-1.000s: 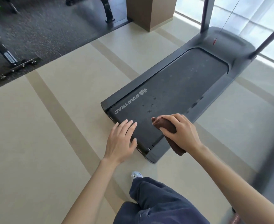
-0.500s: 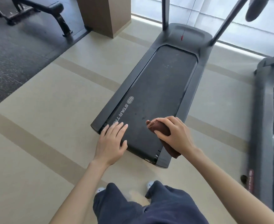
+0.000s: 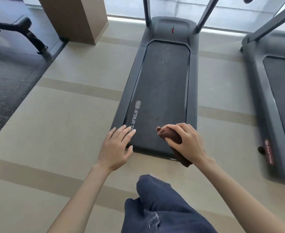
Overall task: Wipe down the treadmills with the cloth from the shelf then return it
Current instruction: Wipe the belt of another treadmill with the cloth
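Beige floor tiles (image 3: 63, 132) crossed by darker tan bands fill the head view, giving way at far left to black rubber matting (image 3: 7, 78) where a dark bench frame (image 3: 21, 29) stands beside a brown square column (image 3: 74, 17); bright window glass runs along the top. One grey treadmill (image 3: 163, 84) lies with its long axis running straight away from the viewer toward the windows, its rear end nearest, its black belt lightly spotted, and STAR lettering on the left side rail. A second treadmill (image 3: 272, 101) sits parallel at the right edge, apart from the first. The right hand (image 3: 187, 143) closes its fingers around a bunched brown cloth (image 3: 170, 137) at the belt's rear right corner; the cloth slants, one end pointing up-left onto the belt, the other hanging past the rear edge. The left hand (image 3: 116, 147) lies flat with fingers spread on the rear left corner, holding nothing. Dark blue trousers (image 3: 158, 207) show below.
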A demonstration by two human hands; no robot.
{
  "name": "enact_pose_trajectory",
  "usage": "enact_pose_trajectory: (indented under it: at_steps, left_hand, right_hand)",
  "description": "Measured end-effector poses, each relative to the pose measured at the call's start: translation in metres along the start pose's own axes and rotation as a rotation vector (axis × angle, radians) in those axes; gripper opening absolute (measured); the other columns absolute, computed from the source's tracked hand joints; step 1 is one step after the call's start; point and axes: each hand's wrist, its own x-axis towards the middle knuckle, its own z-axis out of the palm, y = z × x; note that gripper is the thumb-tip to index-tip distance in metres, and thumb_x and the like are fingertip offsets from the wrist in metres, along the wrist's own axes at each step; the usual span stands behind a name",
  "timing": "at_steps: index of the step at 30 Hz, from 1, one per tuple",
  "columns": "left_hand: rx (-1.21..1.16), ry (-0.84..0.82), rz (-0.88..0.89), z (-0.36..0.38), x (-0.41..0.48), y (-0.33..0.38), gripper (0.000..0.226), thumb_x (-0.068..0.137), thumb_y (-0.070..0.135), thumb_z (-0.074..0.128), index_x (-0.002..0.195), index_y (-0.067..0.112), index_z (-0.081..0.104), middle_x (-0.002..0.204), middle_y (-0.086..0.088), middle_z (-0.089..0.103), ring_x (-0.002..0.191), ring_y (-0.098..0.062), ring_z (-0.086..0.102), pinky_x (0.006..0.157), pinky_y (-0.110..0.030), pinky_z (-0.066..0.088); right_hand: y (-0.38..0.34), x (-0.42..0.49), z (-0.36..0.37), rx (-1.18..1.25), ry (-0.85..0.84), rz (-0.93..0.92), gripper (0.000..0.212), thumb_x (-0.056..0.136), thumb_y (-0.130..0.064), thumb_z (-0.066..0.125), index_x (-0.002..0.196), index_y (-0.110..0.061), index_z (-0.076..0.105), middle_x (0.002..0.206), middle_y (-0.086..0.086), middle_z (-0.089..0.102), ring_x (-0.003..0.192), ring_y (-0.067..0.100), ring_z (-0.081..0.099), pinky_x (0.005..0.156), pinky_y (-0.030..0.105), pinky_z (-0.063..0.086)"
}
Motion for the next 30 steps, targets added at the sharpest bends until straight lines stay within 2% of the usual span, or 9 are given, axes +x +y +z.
enact_pose_trajectory:
  at_steps: [9,12,15,23,30]
  left_hand:
    - [-0.008,-0.046,0.163,-0.003,0.058,-0.074,0.054,0.081,0.033,0.040,0.130,0.015,0.056,0.132,-0.003,0.057,0.128,-0.022,0.047,0.110,-0.037,0.023]
    - [-0.002,-0.033,0.215,-0.007,0.096,-0.103,0.052,0.082,0.033,0.043,0.129,0.016,0.057,0.132,-0.003,0.056,0.128,-0.022,0.047,0.110,-0.036,0.023]
    - [0.017,-0.042,0.283,-0.013,0.141,-0.125,0.052,0.079,0.030,0.054,0.129,0.017,0.057,0.133,-0.002,0.056,0.129,-0.022,0.046,0.110,-0.038,0.026]
    - [0.004,-0.131,0.397,-0.009,0.248,-0.149,0.053,0.077,0.033,0.055,0.128,0.019,0.058,0.129,-0.004,0.060,0.123,-0.024,0.052,0.107,-0.044,0.035]
    - [0.045,-0.221,0.629,0.019,0.302,-0.157,0.050,0.080,0.038,0.050,0.127,0.021,0.059,0.128,-0.002,0.060,0.123,-0.023,0.052,0.107,-0.044,0.034]
  right_hand:
    - [-0.019,0.047,0.046,-0.048,0.054,0.129,0.042,0.080,-0.037,0.073,0.118,-0.021,0.063,0.104,-0.001,0.064,0.090,0.018,0.058,0.071,0.020,0.040]
    - [-0.020,0.079,0.061,-0.033,0.073,0.180,0.043,0.080,-0.036,0.073,0.119,-0.020,0.063,0.105,0.000,0.065,0.091,0.019,0.059,0.072,0.025,0.048]
    - [-0.025,0.114,0.069,-0.037,0.105,0.229,0.042,0.080,-0.035,0.073,0.117,-0.021,0.063,0.103,-0.001,0.064,0.089,0.020,0.059,0.072,0.034,0.054]
    - [-0.023,0.182,0.069,-0.071,0.179,0.360,0.040,0.079,-0.035,0.073,0.116,-0.022,0.064,0.101,-0.002,0.064,0.089,0.019,0.059,0.072,0.032,0.053]
    - [-0.029,0.187,0.080,-0.100,0.182,0.527,0.041,0.080,-0.036,0.072,0.117,-0.021,0.064,0.103,-0.001,0.064,0.090,0.019,0.059,0.075,0.034,0.054]
